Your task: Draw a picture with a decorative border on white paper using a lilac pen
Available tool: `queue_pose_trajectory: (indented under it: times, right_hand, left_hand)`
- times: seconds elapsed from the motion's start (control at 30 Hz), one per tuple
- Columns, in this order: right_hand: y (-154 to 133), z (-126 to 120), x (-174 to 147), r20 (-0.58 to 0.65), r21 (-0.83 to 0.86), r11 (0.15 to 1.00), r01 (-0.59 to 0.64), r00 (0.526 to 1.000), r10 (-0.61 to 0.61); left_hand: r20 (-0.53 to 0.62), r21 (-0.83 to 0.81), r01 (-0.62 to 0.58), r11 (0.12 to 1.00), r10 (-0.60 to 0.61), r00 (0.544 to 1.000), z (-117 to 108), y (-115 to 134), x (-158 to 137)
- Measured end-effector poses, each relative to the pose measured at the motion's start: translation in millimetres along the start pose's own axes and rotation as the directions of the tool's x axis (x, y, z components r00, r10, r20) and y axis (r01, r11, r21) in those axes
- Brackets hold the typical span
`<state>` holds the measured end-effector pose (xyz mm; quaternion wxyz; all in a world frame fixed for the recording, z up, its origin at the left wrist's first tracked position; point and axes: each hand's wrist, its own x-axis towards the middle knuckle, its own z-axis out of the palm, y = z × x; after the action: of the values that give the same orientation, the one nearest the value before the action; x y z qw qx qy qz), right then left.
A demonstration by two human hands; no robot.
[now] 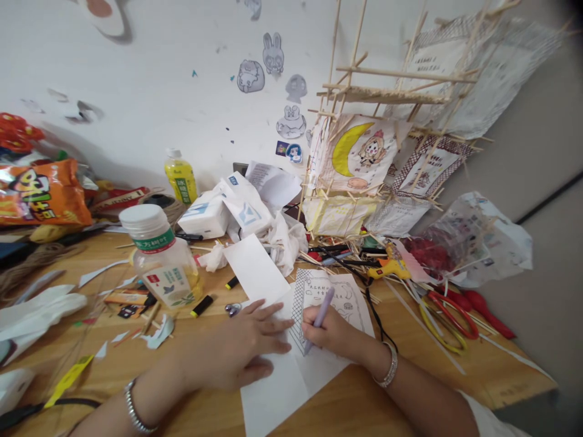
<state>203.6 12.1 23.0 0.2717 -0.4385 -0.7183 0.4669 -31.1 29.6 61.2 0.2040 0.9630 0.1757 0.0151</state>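
My right hand [334, 331] is closed around a light purple pen [324, 312], its tip down on a sheet of paper [314, 379]. Ink drawings, handwriting and a crosshatched border cover the sheet's upper part, while its lower part is plain white. Flat on the paper's left side lies my left hand [241, 346], fingers spread and holding nothing. A blank white card [257, 267] lies just beyond that hand. Close to its fingers are small shiny round objects [232, 309] that I cannot make out clearly.
A large plastic bottle [166, 267] and a black marker cap [201, 306] stand to the left, near paper scraps [160, 332]. Tissue packs [204, 213] sit behind. A wooden stick frame [401, 76] with drawn panels rises at the back right. Scissors [455, 315] and a yellow glue gun [390, 264] lie right.
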Motion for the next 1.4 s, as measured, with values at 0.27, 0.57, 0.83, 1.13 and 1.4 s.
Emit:
queue_pose_trajectory:
  times: [0.27, 0.57, 0.83, 1.13, 1.4]
  right_hand:
    - [9, 4, 5, -0.075, 0.090, 0.995, 0.039, 0.997, -0.032]
    - [9, 6, 9, -0.118, 0.026, 0.990, 0.135, 0.984, -0.131]
    - [10, 6, 10, -0.114, 0.017, 0.991, 0.135, 0.985, -0.132]
    - [11, 6, 11, -0.118, 0.019, 0.992, 0.128, 0.985, -0.125]
    - [12, 8, 8, -0.118, 0.076, 0.994, 0.080, 0.991, -0.071]
  left_hand:
    - [0.042, 0.020, 0.024, 0.999, -0.025, 0.999, -3, 3, 2]
    - [0.000, -0.015, 0.009, 1.000, -0.009, 1.000, 3, -1, -1]
    - [0.039, 0.002, 0.027, 1.000, -0.027, 0.999, -1, 1, 0]
    - [0.040, 0.001, 0.030, 1.000, -0.030, 0.999, -1, 1, 1]
    - [0.064, 0.028, 0.039, 0.999, -0.041, 0.997, -1, 1, 2]
